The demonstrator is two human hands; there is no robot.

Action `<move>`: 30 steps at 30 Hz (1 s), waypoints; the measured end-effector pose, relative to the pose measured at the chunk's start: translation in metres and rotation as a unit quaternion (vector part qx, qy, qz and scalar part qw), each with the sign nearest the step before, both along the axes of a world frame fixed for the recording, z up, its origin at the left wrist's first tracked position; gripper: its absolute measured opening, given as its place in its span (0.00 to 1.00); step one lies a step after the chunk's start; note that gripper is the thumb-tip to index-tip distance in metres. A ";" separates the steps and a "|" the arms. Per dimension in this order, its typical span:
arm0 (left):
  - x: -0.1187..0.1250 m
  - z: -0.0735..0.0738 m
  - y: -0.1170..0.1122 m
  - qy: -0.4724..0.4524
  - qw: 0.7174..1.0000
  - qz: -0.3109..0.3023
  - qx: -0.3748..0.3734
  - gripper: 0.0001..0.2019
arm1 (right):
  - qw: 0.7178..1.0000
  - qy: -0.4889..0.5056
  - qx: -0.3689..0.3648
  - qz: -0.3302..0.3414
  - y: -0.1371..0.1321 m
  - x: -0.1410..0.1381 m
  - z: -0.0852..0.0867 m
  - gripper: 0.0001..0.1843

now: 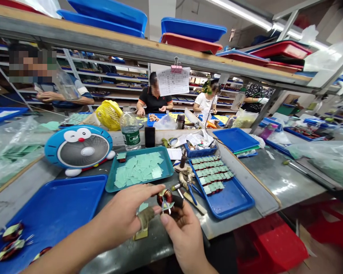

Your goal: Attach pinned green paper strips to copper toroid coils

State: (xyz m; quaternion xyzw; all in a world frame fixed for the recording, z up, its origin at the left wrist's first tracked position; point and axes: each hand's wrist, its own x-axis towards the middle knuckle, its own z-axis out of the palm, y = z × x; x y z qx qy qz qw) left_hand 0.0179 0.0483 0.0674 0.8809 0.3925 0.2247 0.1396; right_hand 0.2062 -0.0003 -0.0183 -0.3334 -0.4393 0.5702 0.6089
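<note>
Grey metal surface (153, 251) carries a blue rectangular plastic tray (231, 201) at three o'clock from your grip. Your left hand (128, 207) and right hand (188, 236), fingers nearly closed, pinch a copper-wound ring coil (165, 195) at six o'clock in view; uneven pressure could dislodge its pale-green card (167, 207).

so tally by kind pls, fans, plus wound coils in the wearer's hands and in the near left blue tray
Fans: 2, blue fan and yellow fan
Wound coil between left hand and right hand: 1
Coils showing in blue tray: 3
Total: 6
</note>
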 end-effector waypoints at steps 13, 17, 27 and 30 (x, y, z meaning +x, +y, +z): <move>0.008 0.022 0.004 0.130 0.987 -0.053 0.073 0.18 | 0.984 -0.173 0.021 -0.022 -0.008 0.017 -0.004 0.19; 0.009 0.021 0.003 0.130 0.987 -0.056 0.080 0.18 | 0.984 -0.175 0.023 -0.023 -0.008 0.018 -0.003 0.18; 0.010 0.021 0.009 0.114 0.992 -0.051 -0.015 0.16 | 0.992 -0.126 -0.002 0.012 -0.007 0.018 -0.004 0.21; 0.012 0.024 0.006 0.105 0.994 -0.036 -0.023 0.15 | 0.991 -0.134 0.000 0.004 -0.007 0.018 -0.006 0.22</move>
